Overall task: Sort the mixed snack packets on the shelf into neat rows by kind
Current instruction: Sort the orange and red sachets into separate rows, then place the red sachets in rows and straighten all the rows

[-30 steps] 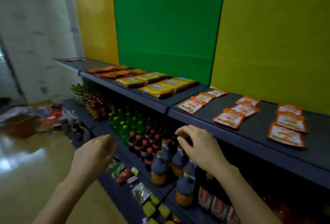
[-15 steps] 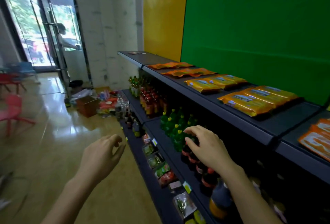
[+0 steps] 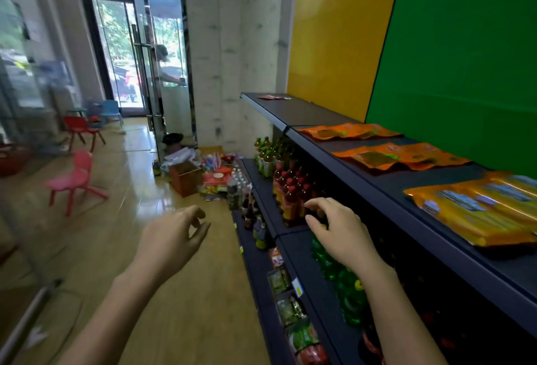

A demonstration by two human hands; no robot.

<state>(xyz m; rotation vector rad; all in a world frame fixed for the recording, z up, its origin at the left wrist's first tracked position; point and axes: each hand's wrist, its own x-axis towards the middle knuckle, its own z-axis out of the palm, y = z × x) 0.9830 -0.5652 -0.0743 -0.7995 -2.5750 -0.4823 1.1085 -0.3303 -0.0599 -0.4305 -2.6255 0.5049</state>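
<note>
Head view: your left hand (image 3: 171, 236) loosely curled, empty, out over floor (image 3: 189, 321). Your right hand (image 3: 340, 231) likewise empty, hovering before bottles (image 3: 290, 187). Up-right of it on top shelf (image 3: 305, 111), orange packets (image 3: 401, 158) farther, yellow packets (image 3: 479, 210) nearer, laid by kind, probably why you're between picks.

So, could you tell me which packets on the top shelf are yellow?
The blue-labelled packets nearest the camera; the orange packets lie farther along.

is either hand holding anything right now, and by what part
Nothing is held. The left hand hangs empty and loosely curled over the floor. The right hand hovers in front of the bottles, loosely curled, gripping none of them.
</note>
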